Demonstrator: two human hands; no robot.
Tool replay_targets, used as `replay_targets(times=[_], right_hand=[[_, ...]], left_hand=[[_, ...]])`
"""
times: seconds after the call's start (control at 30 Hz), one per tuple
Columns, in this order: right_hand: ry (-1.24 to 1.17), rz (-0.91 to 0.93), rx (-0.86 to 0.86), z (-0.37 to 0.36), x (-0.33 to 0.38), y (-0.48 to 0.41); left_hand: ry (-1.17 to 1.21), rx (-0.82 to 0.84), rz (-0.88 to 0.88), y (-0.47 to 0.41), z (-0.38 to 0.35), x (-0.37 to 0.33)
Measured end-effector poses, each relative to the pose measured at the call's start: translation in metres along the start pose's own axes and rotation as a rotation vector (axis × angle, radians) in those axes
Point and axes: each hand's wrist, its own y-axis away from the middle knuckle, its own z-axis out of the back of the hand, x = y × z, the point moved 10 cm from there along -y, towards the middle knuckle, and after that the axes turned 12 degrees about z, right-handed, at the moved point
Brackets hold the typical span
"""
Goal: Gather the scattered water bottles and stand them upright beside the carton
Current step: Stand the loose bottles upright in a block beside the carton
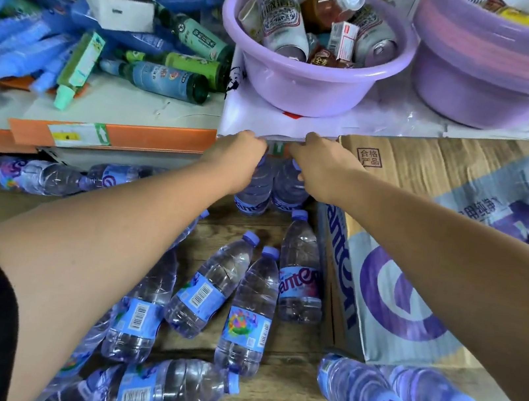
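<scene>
Placing step, I reckon. My left grip and right grip each curl closed over a clear plastic blue-labelled water bottle and its twin, both upright on the wooden floor beside the purple-printed cardboard carton. Next: release without tipping them, then fetch the fallen bottles.
</scene>
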Motion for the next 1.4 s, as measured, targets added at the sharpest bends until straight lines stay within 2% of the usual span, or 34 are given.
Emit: replay_targets(times=[0.13,0.33,0.57,0.77,0.93,1.23,1.4], right_hand=[[-0.020,-0.013,0.012,0.004,0.000,-0.002],[-0.072,-0.007,0.023,0.003,0.005,-0.001],[-0.051,-0.003,0.095,-0.002,-0.004,-0.008],[-0.060,0.013,0.145,-0.008,-0.012,-0.016],[0.030,0.047,0.203,-0.008,-0.012,-0.021],[-0.038,0.019,0.121,0.000,-0.011,-0.007],[0.043,-0.023,0.035,0.003,-0.006,0.002]], left_hand=[[-0.044,-0.007,0.006,0.002,-0.001,-0.005],[0.130,0.058,0.091,0.007,0.004,0.012],[0.148,-0.027,0.034,0.009,0.008,-0.003],[0.280,0.064,0.031,0.007,0.007,0.001],[0.286,0.061,0.004,0.006,0.006,-0.001],[0.307,0.046,0.008,0.002,0.004,-0.002],[0.287,0.054,0.068,0.000,-0.001,-0.001]])
